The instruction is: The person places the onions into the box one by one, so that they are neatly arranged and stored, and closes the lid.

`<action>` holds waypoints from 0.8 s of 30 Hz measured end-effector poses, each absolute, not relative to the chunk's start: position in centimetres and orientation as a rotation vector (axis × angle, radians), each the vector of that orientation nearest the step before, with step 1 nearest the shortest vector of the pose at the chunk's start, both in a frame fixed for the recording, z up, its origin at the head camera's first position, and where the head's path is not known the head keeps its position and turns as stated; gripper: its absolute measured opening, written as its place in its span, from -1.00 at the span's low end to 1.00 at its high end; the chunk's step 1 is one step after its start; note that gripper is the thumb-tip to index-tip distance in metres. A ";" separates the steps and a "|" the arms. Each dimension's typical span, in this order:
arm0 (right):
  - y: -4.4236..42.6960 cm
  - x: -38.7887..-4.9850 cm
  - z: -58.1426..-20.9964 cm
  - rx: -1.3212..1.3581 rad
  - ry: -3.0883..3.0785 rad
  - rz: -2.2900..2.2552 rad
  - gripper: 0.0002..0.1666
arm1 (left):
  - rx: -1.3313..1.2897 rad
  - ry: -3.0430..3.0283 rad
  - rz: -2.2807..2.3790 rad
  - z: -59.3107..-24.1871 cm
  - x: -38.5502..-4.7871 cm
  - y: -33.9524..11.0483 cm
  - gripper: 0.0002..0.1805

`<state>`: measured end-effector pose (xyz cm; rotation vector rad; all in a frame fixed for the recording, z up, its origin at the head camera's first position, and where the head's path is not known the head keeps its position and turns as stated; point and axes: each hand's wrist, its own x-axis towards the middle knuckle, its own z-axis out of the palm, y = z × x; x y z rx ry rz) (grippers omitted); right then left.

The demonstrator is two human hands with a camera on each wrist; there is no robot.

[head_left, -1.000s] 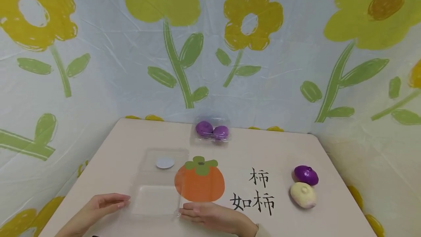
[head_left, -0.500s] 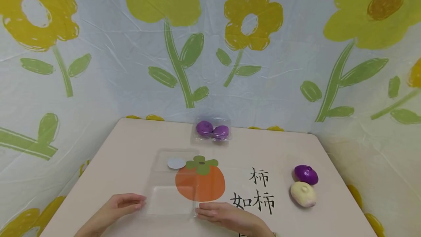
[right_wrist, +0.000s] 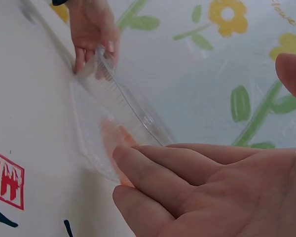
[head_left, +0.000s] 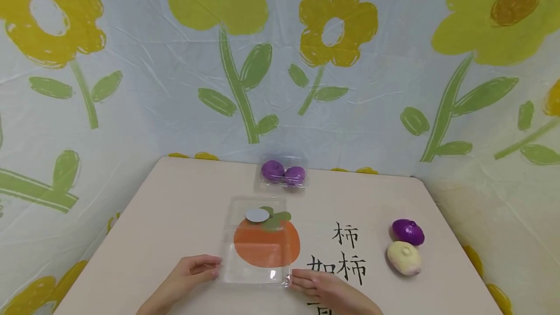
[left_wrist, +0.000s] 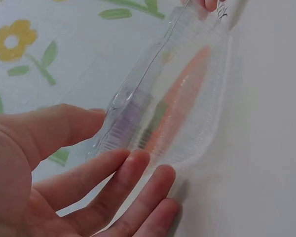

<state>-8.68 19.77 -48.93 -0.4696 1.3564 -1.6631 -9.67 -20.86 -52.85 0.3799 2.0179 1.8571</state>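
Note:
A clear plastic box [head_left: 258,249] with a white oval sticker [head_left: 257,215] lies over the orange persimmon print, between my two hands. My left hand [head_left: 188,276] is at its left side. In the left wrist view, the thumb tip meets the box's rim, and the loosely bent fingers lie along the ridged side wall. My right hand [head_left: 328,288] stays at the near right corner with straight fingers. In the right wrist view, those fingers [right_wrist: 153,168] lie flat against the box's side, the thumb held well apart. Whether the box's underside touches the table cannot be seen.
Another clear box [head_left: 284,179] with two purple round objects stands at the table's back edge. At right, a glossy purple bulb-shaped object [head_left: 408,232] and a cream one [head_left: 404,259] sit close together. Flower-printed cloth [head_left: 183,52] surrounds the table [head_left: 175,198] on its back and sides.
Both hands have moved to the right together with the clear box, from left of the persimmon print to over it. The back box and the bulb-shaped objects have stayed put.

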 end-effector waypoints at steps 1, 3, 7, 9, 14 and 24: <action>20.1 -8.6 -48.9 -0.469 1.365 -1.667 -0.29 | 0.382 2.030 1.854 -52.9 -9.7 -20.5 -0.56; 20.6 -8.6 -48.9 -0.481 1.366 -1.675 -0.29 | 0.370 2.050 1.853 -52.9 -9.9 -19.8 -0.57; 21.5 -8.7 -48.8 -0.515 1.371 -1.691 -0.29 | 0.389 2.112 1.838 -53.0 -10.2 -18.4 -0.60; 22.0 -8.7 -48.7 -0.486 1.382 -1.695 -0.28 | 0.419 2.148 1.829 -53.1 -10.4 -17.7 -0.61; 23.1 -8.8 -48.6 -0.444 1.397 -1.701 -0.27 | 0.435 2.199 1.816 -53.3 -11.0 -16.4 -0.63; 23.8 -9.4 -48.7 -0.531 1.310 -1.763 -0.28 | 0.395 2.154 1.884 -53.4 -12.0 -15.3 -0.60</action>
